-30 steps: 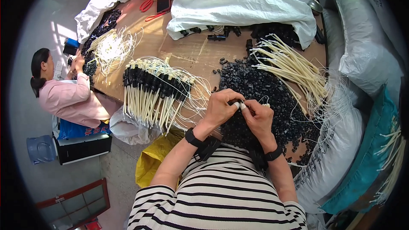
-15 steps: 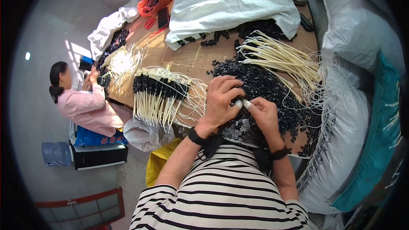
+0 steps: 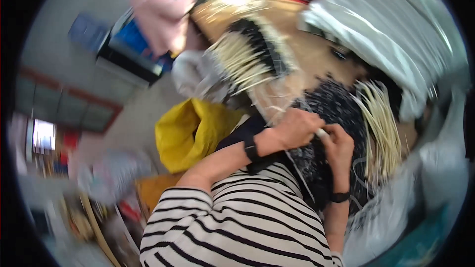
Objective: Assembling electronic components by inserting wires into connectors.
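My left hand (image 3: 296, 127) and my right hand (image 3: 340, 144) meet thumb to thumb over a heap of small black plastic pieces (image 3: 336, 101). Fingers on both are curled in a pinch, and a white covering shows at the thumb tips. Whatever lies between them is too small and blurred to name. Right of the heap is a bundle of cream rods (image 3: 380, 128) with thin white strings. Beyond my left hand, a row of cream rods with black parts fitted on them (image 3: 242, 54) lies on the brown table (image 3: 321, 66).
A large white sack (image 3: 376, 24) covers the table's far right. By my left arm stands an open yellow bag (image 3: 183, 133), with a whitish bag (image 3: 198, 74) beyond it. A person in pink (image 3: 158, 12) works at the far left. More pale sacks (image 3: 386, 222) crowd the right.
My view has swung left, so the table appears turned and further right, with more floor in sight. Both hands stay pinched together over the black pieces.
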Tool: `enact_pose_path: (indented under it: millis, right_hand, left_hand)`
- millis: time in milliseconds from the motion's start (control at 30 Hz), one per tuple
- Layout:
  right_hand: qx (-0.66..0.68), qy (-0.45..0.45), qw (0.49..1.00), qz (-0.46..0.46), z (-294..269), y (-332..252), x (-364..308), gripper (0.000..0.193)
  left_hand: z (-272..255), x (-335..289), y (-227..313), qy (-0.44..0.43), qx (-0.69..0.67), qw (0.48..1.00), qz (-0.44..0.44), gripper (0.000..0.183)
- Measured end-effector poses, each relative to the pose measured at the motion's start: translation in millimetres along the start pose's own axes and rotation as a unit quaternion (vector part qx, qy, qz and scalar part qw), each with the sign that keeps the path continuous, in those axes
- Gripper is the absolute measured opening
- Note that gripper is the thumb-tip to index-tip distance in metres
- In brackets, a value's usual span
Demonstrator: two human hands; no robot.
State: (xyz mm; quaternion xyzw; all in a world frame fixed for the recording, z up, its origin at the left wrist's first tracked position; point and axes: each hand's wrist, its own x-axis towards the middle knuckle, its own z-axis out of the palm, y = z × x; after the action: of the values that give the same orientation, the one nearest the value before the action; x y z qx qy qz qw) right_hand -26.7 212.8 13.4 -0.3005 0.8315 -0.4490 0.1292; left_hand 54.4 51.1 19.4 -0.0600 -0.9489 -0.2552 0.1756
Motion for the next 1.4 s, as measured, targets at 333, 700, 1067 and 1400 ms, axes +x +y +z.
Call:
enact_pose_path:
  millis: [333,700,1067,1400]
  right_hand:
    - [0.009,-0.143,0.976,-0.163,58,-58,50,0.020]
    - [-0.075,-0.014,0.968,-0.237,79,-71,111,0.012]
    - [-0.104,-0.199,0.974,-0.003,137,-96,92,0.027]
    - [-0.022,-0.194,0.981,-0.014,176,-122,88,0.032]
  left_hand:
    - [-42,-51,-44,0.189,0.055,0.970,-0.143,0.007]
    - [-145,-52,-201,0.318,0.146,0.911,-0.217,0.023]
    - [-90,39,-260,0.305,-0.028,0.915,-0.263,0.069]
    - [-127,-39,-260,0.372,-0.046,0.906,-0.199,0.054]
